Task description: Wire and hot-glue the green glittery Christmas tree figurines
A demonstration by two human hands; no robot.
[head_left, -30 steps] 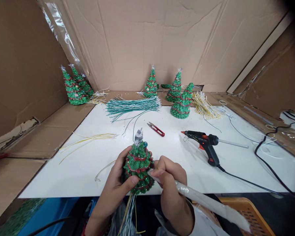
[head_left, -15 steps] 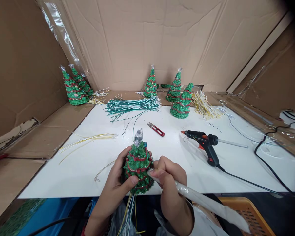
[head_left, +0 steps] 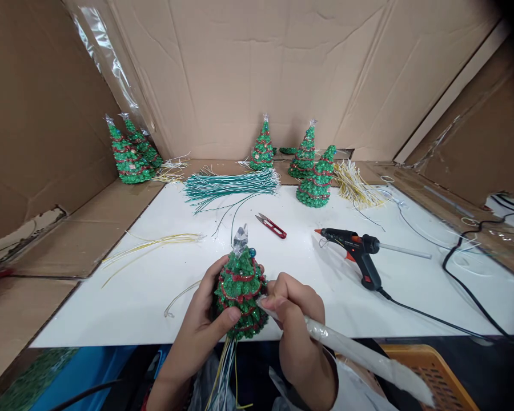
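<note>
Two bare hands, head view, both at 1 green glitter Xmas tree (head_left: 240, 291), btm ctr, at near edge of white tabletop (head_left: 124, 314). L hand (head_left: 208, 317): coming up from btm L, curled round tree's L side, thumb across lower front, other fingers mostly hidden behind; gripping tree approx upright. R hand (head_left: 297, 308): in from btm R, wrist bent, knuckles up, thumb + index pinched on narrow tip of long whitish wrapped stick (head_left: 364, 351), shaft running back under hand to btm R. Tip right at tree's R side; touching or just beside, can't tell. On tree: red garland, clear faceted topper (head_left: 241, 238), blue bauble (head_left: 252, 252) nr top; yellow, white + green wires (head_left: 225, 371) hanging from base.

Markings: tiny pale print on black hot-glue gun (head_left: 353, 242), R of hands, too small to read.

Containers: orange slotted plastic basket (head_left: 449, 382), btm R, below tabletop level, contents unclear.

Also on tabletop: red-handled thread snips (head_left: 272, 225), mid; bundle of green wires (head_left: 231, 182) farther back. Behind: star-topped trees far L (head_left: 131, 162), more trees back ctr-R (head_left: 314, 185), nr yellow-white wire bunch (head_left: 360, 185).
</note>
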